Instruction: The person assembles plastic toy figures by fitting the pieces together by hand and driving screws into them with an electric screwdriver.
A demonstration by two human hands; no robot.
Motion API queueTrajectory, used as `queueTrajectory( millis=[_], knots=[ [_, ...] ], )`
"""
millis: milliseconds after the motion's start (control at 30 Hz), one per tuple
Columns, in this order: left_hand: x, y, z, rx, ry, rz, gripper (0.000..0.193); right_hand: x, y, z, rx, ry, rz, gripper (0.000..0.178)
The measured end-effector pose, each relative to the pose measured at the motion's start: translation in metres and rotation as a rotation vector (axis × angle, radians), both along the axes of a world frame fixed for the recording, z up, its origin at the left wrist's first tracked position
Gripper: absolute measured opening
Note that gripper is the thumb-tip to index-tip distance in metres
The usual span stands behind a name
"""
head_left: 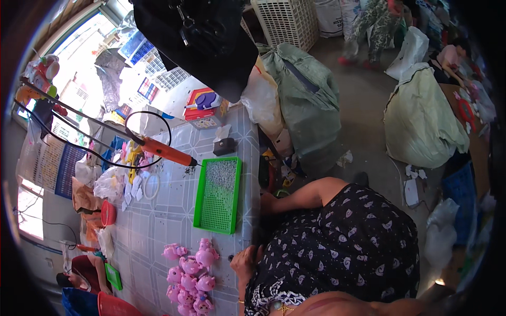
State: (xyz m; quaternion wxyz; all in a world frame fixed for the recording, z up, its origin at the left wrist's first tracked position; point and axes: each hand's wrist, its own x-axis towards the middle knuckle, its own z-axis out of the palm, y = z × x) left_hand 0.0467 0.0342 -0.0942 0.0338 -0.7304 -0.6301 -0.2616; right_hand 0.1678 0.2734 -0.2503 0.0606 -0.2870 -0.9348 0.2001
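My left hand (245,262) is at the table's edge, fingers curled; what they hold, if anything, is hidden. Near it on the table (142,231) stands a cluster of pink pig-shaped toys (188,279). My right forearm reaches toward the table edge from the patterned sleeve. The right hand (269,203) is in shadow, its fingers unclear. Close by lies a green mesh-bottomed tray (197,210) with many tiny grey pieces (220,174) heaped at its far end. Above the tray's far corner hangs an orange corded electric screwdriver (167,151), its tip pointing at the tray.
Behind the tray sit a small dark box (225,147) and a carton (208,122) with a purple thing on top. Bags and loose parts lie to the left, beside a red basket (108,213). Big green sacks (311,100) stand at the right. Other people are farther off.
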Motion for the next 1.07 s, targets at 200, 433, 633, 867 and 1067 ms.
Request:
queueTrajectory(
  millis=[200, 433, 633, 867, 1067],
  knots=[
    [0.001, 0.006, 0.005, -0.026, -0.024, 0.002, 0.022, 0.000, 0.010, -0.019, 0.019, 0.013, -0.035, 0.036],
    [0.007, 0.006, 0.013, -0.002, -0.056, 0.016, 0.021, -0.009, 0.011, -0.028, 0.001, -0.095, -0.029, 0.034],
    [0.004, 0.000, 0.007, 0.000, -0.014, 0.042, 0.022, 0.004, 0.004, -0.023, 0.139, 0.078, 0.032, 0.035],
    [0.009, -0.002, 0.018, 0.001, -0.027, 0.039, 0.023, -0.009, 0.007, -0.054, 0.087, -0.226, 0.025, 0.033],
    [0.003, -0.005, 0.012, -0.019, -0.013, 0.018, 0.023, -0.020, 0.005, -0.059, 0.130, -0.181, 0.178, 0.043]
  ],
)
